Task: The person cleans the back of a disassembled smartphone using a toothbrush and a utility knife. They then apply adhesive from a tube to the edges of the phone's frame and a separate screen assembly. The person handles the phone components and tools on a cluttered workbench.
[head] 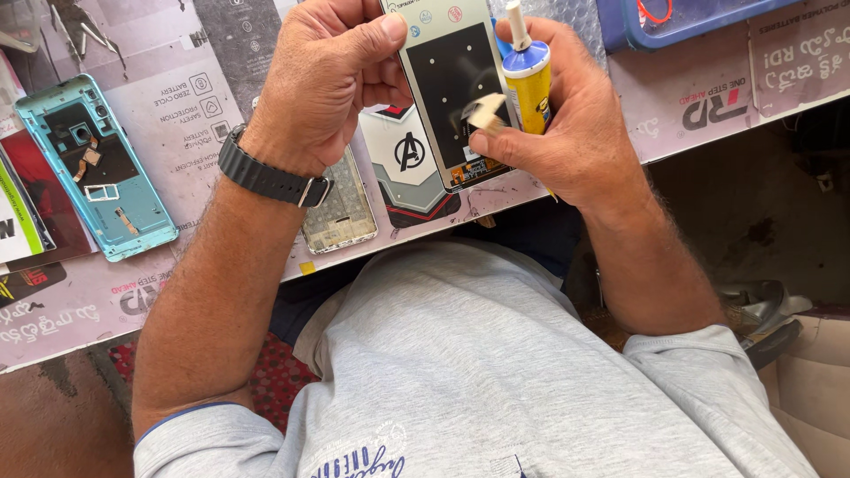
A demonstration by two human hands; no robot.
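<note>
My left hand (pixel 332 75) grips the left edge of a phone display panel (pixel 452 88), held back side up over the table, its dark middle showing. My right hand (pixel 558 119) holds a small yellow glue tube (pixel 529 84) with a blue collar and white nozzle pointing up. The same hand's thumb and finger pinch a small pale strip (pixel 487 113) against the panel's back. A black watch (pixel 266 177) sits on my left wrist.
A light blue phone frame (pixel 97 168) lies at the left on the printed table cover (pixel 177 97). A silver phone frame (pixel 341 217) and a decorated back cover (pixel 409 168) lie under my hands. A blue tray (pixel 682 22) stands at the top right.
</note>
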